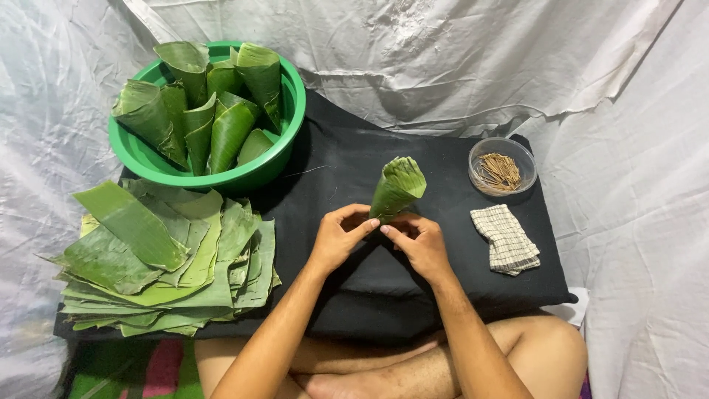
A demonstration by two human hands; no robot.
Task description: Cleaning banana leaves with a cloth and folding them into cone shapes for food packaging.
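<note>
Left hand and right hand pinch a green, ribbed leaf cone, tilted.

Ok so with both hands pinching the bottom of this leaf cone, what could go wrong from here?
1. The leaf cone is held only at its narrow end by the left hand and right hand; a slackened pinch could let it unroll.
2. It looks unpinned, and the small bowl of thin sticks sits beyond the right hand, so reaching there probably leaves one hand holding.
3. Squeezing hard might split the leaf.
</note>
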